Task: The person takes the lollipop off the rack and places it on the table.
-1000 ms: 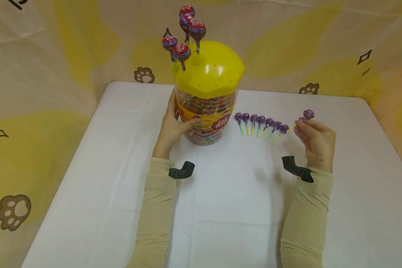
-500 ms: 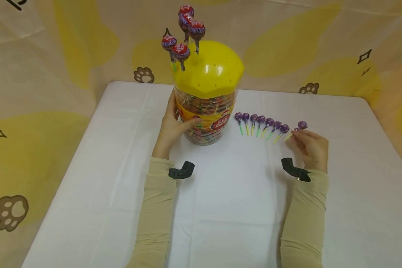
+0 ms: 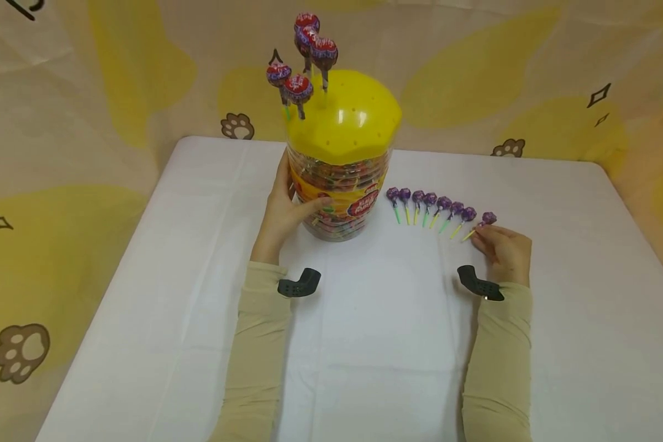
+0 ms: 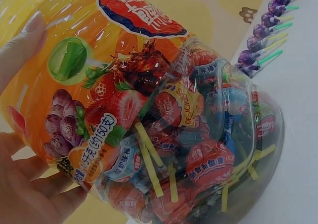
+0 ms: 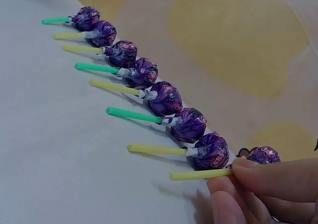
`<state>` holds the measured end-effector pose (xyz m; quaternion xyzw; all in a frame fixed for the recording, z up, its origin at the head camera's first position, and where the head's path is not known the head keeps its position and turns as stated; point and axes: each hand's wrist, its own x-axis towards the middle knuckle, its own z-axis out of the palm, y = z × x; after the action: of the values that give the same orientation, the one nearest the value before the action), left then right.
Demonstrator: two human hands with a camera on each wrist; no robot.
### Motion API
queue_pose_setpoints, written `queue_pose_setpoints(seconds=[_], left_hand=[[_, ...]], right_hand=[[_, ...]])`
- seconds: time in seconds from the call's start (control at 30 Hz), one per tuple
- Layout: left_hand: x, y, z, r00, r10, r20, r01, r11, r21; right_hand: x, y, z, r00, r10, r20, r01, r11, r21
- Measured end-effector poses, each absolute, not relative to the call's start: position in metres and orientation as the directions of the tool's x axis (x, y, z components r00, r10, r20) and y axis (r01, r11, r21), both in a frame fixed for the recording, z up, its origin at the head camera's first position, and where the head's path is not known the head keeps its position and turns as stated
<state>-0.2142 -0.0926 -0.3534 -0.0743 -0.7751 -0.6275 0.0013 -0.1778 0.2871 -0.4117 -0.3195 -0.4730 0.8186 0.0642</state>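
My left hand [image 3: 287, 212] grips the side of a large clear jar [image 3: 337, 230] full of wrapped lollipops, its thumb across the printed label. The jar wears a domed yellow lid [image 3: 359, 116] with small holes, and several red-and-purple lollipops [image 3: 298, 89] stand in it. Between thumb and fingers, my right hand [image 3: 505, 248] pinches a purple lollipop [image 5: 264, 155] with a yellow stick. That lollipop is at the right end of a row of purple lollipops [image 3: 444, 202], close beside the last one, its stick pointing the same way as theirs.
A white cloth covers the table [image 3: 364, 344], whose far edge meets a yellow-patterned backdrop [image 3: 464, 73]. The row lies right of the jar, with green and yellow sticks toward the near side. Black wrist mounts [image 3: 477, 283] jut from both sleeves.
My right hand has moved left and nearer, lowering the purple lollipop toward the end of the row. My left hand stays on the jar.
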Motion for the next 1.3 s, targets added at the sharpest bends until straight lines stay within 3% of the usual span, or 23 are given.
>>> queue_pose_setpoints(seconds=[0.43,1.3], left_hand=[[-0.199,-0.088,-0.332,-0.991,0.11,0.076,0.098,0.214,0.972],[-0.198,-0.088,-0.331,-0.991,0.112,0.078,0.101,0.214,0.972]], right_hand=[[-0.181,0.283,-0.414,-0.765,0.463,-0.448,0.251,-0.426,-0.869],[-0.181,0.281,-0.413,-0.766,0.476,-0.431,0.254,-0.392,-0.884]])
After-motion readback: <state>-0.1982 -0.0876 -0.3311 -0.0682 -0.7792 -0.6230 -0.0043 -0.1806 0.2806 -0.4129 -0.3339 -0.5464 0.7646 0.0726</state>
